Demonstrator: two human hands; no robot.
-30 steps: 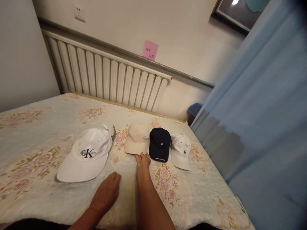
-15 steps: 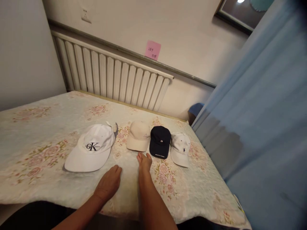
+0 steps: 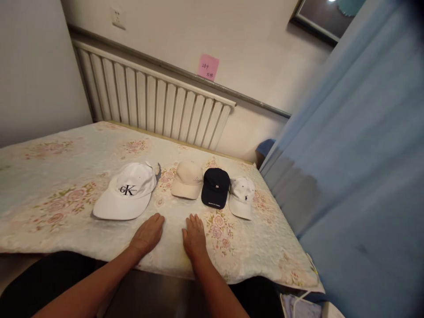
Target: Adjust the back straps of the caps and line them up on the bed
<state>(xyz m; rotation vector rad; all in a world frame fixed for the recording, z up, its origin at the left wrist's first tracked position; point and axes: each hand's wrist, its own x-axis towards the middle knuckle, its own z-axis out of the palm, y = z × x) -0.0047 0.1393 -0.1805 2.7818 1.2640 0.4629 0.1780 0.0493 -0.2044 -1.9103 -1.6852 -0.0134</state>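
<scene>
My left hand (image 3: 148, 232) rests palm down on the floral bedspread (image 3: 79, 240), its fingers loosely extended and nothing in it. Just up and left of it lies a white cap (image 3: 127, 196) with a dark "CK" print and its brim toward the lower left. My right hand (image 3: 194, 236) lies flat on the cloth, open and bare. Beyond it sit a beige cap (image 3: 187, 179) and a black cap (image 3: 216, 187), side by side. Against the black one stands a smaller white cap (image 3: 242, 196) with a small dark emblem. Neither hand touches a cap.
A white radiator (image 3: 149, 97) runs along the wall behind the bed. A pink note (image 3: 208, 67) sticks above it. Blue curtains (image 3: 347, 176) hang on the right. Below the bed's right corner is a container with cloth (image 3: 303, 307). My dark-clad knees are at the near edge.
My right hand has turned from its edge to palm down and drawn back a little from the beige cap. The view has shifted slightly; the caps stay in place on the bed.
</scene>
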